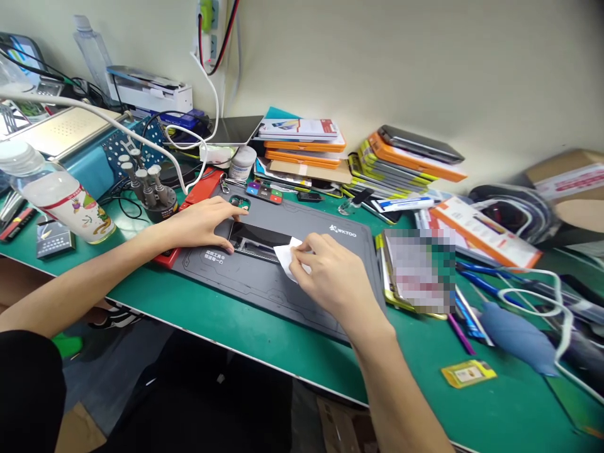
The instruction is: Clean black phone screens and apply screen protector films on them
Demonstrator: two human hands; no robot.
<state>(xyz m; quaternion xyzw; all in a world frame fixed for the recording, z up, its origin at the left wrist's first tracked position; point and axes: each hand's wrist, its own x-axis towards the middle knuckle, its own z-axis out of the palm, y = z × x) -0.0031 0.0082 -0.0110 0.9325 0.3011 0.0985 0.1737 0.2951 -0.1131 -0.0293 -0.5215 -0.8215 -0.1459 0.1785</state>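
A dark, glossy phone [264, 236] lies flat on a grey work mat [311, 308], with light reflecting along its near side. At the phone's left end is my left hand [207, 223], its thumb and fingers spread apart. The thumb tip rests by the near left corner; the fingertips lie beyond the far left corner, over the mat. My right hand [325, 267] pinches a white wipe [284, 259] at the phone's right end. The wipe and fingers cover that end, and I cannot tell how firmly the wipe presses on it.
Left of the mat stand a screwdriver holder [160, 204] and a plastic bottle [70, 201]. Stacked boxes [304, 145] line the wall. To the right lie a yellow-edged packet [391, 277], a blue air blower [516, 336], cables and a small yellow packet [469, 374].
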